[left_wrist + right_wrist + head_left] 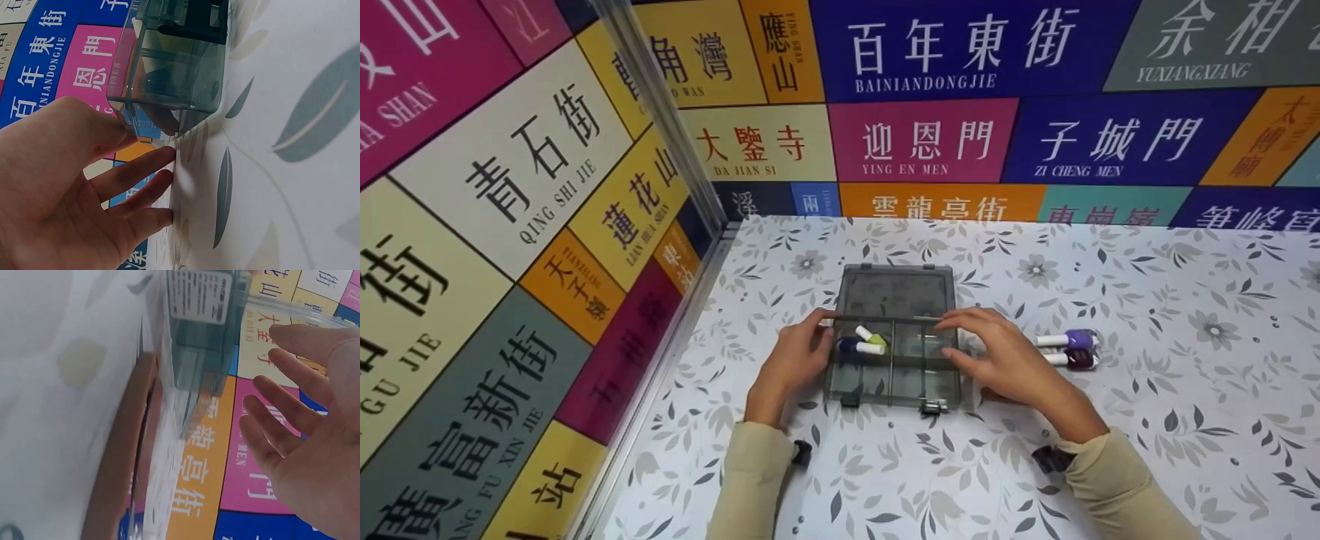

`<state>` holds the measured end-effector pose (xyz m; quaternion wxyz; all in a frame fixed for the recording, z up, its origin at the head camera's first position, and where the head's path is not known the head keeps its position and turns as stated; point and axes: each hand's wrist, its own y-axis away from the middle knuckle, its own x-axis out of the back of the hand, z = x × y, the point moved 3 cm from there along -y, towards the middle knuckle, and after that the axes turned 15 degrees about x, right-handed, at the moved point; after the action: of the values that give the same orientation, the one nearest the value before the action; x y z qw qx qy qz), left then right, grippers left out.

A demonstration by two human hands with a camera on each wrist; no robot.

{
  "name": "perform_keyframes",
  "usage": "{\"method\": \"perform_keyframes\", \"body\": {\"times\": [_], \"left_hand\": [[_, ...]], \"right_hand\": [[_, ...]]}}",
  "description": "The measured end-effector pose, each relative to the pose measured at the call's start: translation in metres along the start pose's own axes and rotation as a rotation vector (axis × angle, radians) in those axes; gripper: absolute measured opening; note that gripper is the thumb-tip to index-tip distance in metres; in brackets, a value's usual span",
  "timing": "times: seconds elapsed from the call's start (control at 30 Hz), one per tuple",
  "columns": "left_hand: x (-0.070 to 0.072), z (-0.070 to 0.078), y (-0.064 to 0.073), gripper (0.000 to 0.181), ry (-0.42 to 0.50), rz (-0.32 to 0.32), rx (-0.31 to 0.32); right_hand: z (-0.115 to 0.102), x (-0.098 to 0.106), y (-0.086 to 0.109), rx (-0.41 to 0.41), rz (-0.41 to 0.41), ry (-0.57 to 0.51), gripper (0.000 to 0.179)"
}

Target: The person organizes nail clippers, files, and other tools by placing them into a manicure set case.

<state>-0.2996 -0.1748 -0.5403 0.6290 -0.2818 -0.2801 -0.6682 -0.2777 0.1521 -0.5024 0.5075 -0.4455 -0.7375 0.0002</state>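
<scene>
A grey see-through compartment box point(860, 384) stands on the table with its lid point(896, 291) folded back. Inside its upper left compartment lie small white-capped nail polish bottles, one yellow-green point(876, 339) and one dark point(849, 345). My left hand point(801, 354) is at the box's left side; in the left wrist view its thumb is by the box wall and its fingers stretch toward the table. Over the box's right edge hovers my right hand point(1009, 360), its fingers spread and holding nothing in the right wrist view. Whether it touches the box, I cannot tell.
To the right of my right hand lie a purple nail polish bottle point(1081, 339) and a dark red one point(1080, 360), both white-capped. A long brown thing point(121, 455), unclear in kind, lies near the right hand. Walls with street-name panels point(926, 142) border the flowered table point(1185, 337).
</scene>
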Motion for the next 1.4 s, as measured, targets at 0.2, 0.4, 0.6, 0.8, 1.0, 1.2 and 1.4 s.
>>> {"method": "perform_keyframes", "body": {"times": [0.2, 0.4, 0.6, 0.8, 1.0, 1.2, 1.4], "left_hand": [[0.001, 0.001, 0.001, 0.031, 0.000, 0.006, 0.005], [0.001, 0.001, 0.000, 0.031, 0.003, 0.012, 0.012], [0.000, 0.000, 0.000, 0.031, 0.001, 0.006, 0.019], [-0.001, 0.000, 0.001, 0.032, -0.008, 0.006, 0.034], [-0.001, 0.000, 0.001, 0.032, -0.001, 0.004, -0.005], [-0.001, 0.000, 0.001, 0.031, -0.003, 0.020, -0.028], [0.000, 0.000, 0.002, 0.031, -0.008, 0.031, -0.026]], "right_hand": [[0.004, 0.012, 0.007, -0.026, 0.012, 0.020, 0.035], [0.010, 0.022, 0.020, -0.069, 0.030, 0.011, 0.037], [0.016, 0.031, 0.035, -0.111, 0.029, 0.008, 0.042], [0.019, 0.036, 0.044, -0.121, 0.030, 0.031, 0.050], [0.023, 0.041, 0.053, -0.118, 0.042, 0.077, 0.050], [0.025, 0.048, 0.056, -0.120, 0.047, 0.084, 0.051], [0.029, 0.054, 0.063, -0.113, 0.060, 0.102, 0.050]]}}
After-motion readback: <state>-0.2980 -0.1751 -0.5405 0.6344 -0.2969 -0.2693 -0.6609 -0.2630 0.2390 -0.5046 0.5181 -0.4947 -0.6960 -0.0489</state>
